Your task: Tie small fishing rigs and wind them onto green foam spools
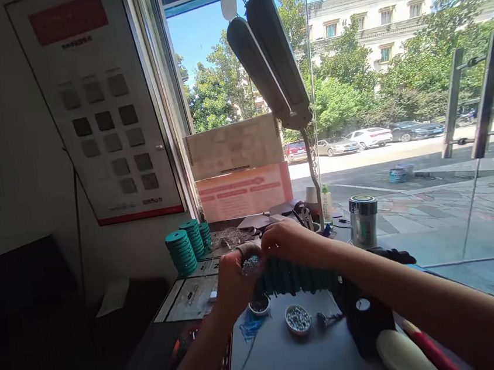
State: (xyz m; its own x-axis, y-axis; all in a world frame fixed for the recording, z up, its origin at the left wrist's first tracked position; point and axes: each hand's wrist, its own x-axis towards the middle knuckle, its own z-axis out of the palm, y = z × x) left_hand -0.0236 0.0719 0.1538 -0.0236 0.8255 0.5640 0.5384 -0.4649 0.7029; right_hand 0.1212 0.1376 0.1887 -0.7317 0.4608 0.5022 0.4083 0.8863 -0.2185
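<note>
My left hand (234, 285) curls around what looks like a small clear bag or pot of silvery beads (250, 264); its exact kind is hard to make out. Just right of it, my right hand (285, 238) bends its fingers down close to my left thumb, and whatever they pinch is too dark and small to see. Below my right wrist runs a row of dark teal discs (294, 277). A white cup of silvery beads (298, 319) sits nearer me on the grey surface. Beside it is a second cup with dark contents (260, 306), partly behind my left hand.
Stacks of teal spools (181, 253) stand at the back left. Blue threads (251, 327) lie near the cups. A black device (363, 314) is under my right forearm, a lidded jar (363, 223) by the window. A lamp (269, 59) hangs above.
</note>
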